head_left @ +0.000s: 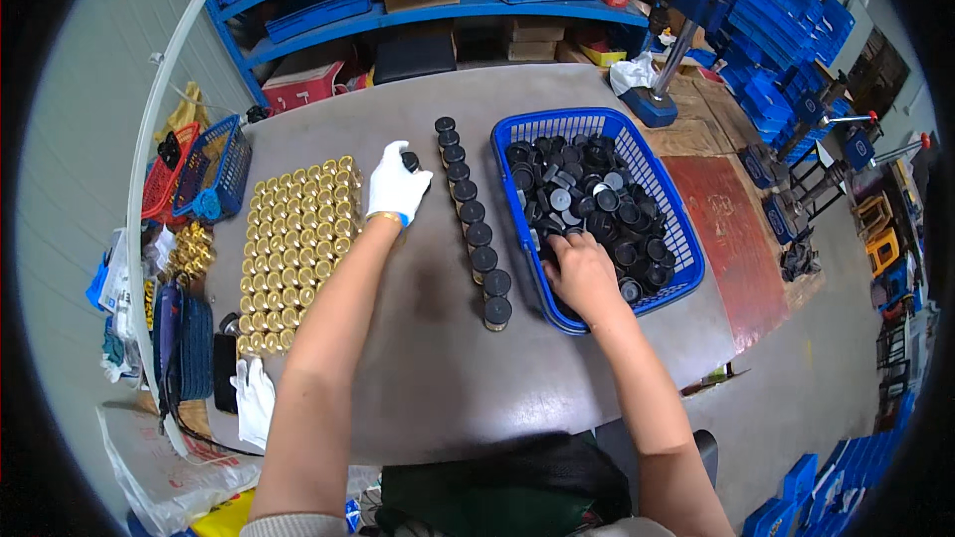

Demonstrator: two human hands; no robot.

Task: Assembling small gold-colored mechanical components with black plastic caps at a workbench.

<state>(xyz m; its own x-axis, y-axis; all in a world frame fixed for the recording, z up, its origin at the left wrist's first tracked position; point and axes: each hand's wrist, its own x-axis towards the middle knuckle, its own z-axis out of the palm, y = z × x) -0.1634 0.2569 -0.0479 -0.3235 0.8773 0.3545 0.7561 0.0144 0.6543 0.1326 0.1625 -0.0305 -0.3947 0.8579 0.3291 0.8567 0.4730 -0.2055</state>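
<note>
My left hand (pixel 394 185), in a white glove, is closed around a small black-capped piece (pixel 410 161) above the grey table. What lies under that cap is hidden by the glove. To its left stands a block of gold-coloured metal cylinders (pixel 298 249) in close rows. On its right runs a line of black-capped pieces (pixel 478 234), with gold showing below some caps. My bare right hand (pixel 582 273) reaches into a blue plastic basket (pixel 686 257), its fingers curled among loose black caps (pixel 605 201). The fingertips are partly hidden in the pile.
A spare white glove (pixel 253 400) and a dark phone-like slab (pixel 226 374) lie at the table's near left edge. Red and blue baskets (pixel 221 171) stand at the far left. A press stand (pixel 652 104) rises behind the blue basket, with blue shelves (pixel 477 8) beyond.
</note>
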